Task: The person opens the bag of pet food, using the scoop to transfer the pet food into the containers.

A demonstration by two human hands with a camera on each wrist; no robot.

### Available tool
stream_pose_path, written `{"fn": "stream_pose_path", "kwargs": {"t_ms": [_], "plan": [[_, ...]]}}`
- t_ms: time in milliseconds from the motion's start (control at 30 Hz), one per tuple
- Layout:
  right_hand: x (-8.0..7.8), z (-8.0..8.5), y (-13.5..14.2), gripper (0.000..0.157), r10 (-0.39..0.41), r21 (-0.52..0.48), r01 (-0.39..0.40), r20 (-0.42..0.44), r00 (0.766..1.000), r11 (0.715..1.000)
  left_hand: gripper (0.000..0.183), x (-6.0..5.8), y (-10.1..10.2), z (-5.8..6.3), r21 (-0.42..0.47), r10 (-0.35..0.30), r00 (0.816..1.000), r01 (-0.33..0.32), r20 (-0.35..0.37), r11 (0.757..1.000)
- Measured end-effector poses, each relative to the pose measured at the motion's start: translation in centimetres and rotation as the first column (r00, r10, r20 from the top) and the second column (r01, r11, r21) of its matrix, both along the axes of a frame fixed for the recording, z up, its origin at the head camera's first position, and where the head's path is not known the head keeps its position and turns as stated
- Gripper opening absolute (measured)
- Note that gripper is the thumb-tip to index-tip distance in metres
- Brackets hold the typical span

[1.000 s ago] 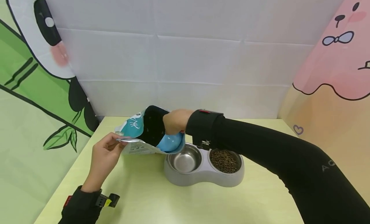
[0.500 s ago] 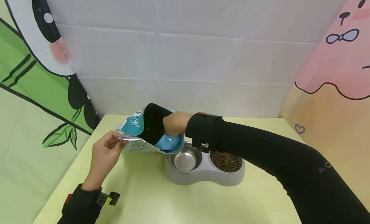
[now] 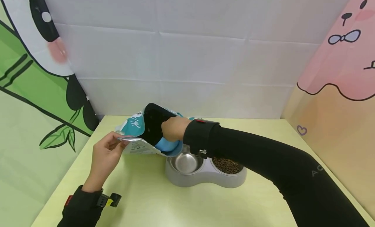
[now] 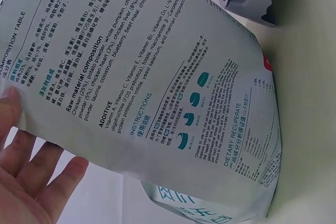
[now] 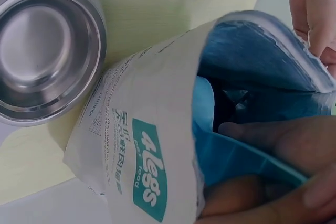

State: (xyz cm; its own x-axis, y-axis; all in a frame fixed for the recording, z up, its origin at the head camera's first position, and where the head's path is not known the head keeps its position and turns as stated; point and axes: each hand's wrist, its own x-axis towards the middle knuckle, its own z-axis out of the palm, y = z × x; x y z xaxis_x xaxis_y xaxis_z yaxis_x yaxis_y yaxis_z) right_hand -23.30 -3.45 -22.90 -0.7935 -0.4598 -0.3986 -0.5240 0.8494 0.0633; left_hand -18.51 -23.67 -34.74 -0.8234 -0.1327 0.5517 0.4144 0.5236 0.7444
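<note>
Inside an Open Pet Food Bag (image 3: 138, 148)

Holds the bag tilted, mouth open, just beside the left end of a grey bowl stand (image 3: 205, 180); pinches the rim in the left grip (image 3: 106, 155), closed between thumb and fingers; reaches through the mouth with the right grip (image 3: 175, 128), thumb and fingers closed on a blue scoop (image 3: 167, 145); cannot tell the load of the scoop or the level of food in the bag, with its inside dark from the head view and bluish along the walls from the right wrist; on the bag's side, a teal label (image 5: 148, 169) reading "4legs pet food"; in the stand on the table (image 3: 175, 207), two steel bowls; in the right bowl (image 3: 231, 174), brown kibble (image 3: 226, 166), partly hidden behind the black right sleeve (image 3: 252, 145); in the left bowl (image 3: 186, 163), nearest the bag, shiny metal in view.
</note>
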Motion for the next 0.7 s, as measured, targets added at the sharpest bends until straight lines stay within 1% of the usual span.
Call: {"fn": "stream_pose_path", "kwargs": {"t_ms": [100, 167, 267, 433, 500, 600, 700], "plan": [[0.4, 0.0, 0.1, 0.02, 0.027, -0.024, -0.028, -0.043, 0.999, 0.999, 0.009, 0.0, 0.1, 0.0, -0.006, 0.011, 1.0, -0.011, 0.002, 1.0], [0.7, 0.0, 0.0, 0.02, 0.042, -0.024, -0.044, -0.067, 0.997, 0.999, 0.009, 0.0, 0.1, 0.0, -0.005, 0.011, 1.0, -0.011, 0.003, 1.0], [0.8, -0.2, -0.3, 0.019, 0.047, -0.008, -0.047, -0.078, 0.996, 0.999, 0.009, 0.1, 0.2, -0.2, -0.002, 0.003, 1.0, -0.003, 0.009, 1.0], [0.4, -0.7, -0.6, 0.019, 0.023, -0.004, -0.024, -0.073, 0.997, 1.0, 0.008, 0.1, 0.2, -0.2, -0.004, 0.004, 1.0, -0.004, -0.001, 1.0], [0.1, -1.0, -0.7, 0.019, 0.022, -0.008, -0.023, -0.09, 0.996, 1.0, 0.007, 0.1, 0.2, -0.2, -0.005, 0.007, 1.0, -0.008, -0.011, 1.0], [-0.2, -1.3, -0.7, 0.02, 0.019, -0.024, -0.021, -0.097, 0.995, 0.999, 0.008, 0.0, 0.1, -0.2, -0.002, 0.003, 1.0, -0.003, -0.012, 1.0], [-0.3, -1.7, -0.7, 0.02, 0.016, -0.047, -0.02, -0.086, 0.996, 0.999, 0.008, -0.1, 0.1, -0.4, 0.002, -0.004, 1.0, 0.004, -0.005, 1.0]]}}
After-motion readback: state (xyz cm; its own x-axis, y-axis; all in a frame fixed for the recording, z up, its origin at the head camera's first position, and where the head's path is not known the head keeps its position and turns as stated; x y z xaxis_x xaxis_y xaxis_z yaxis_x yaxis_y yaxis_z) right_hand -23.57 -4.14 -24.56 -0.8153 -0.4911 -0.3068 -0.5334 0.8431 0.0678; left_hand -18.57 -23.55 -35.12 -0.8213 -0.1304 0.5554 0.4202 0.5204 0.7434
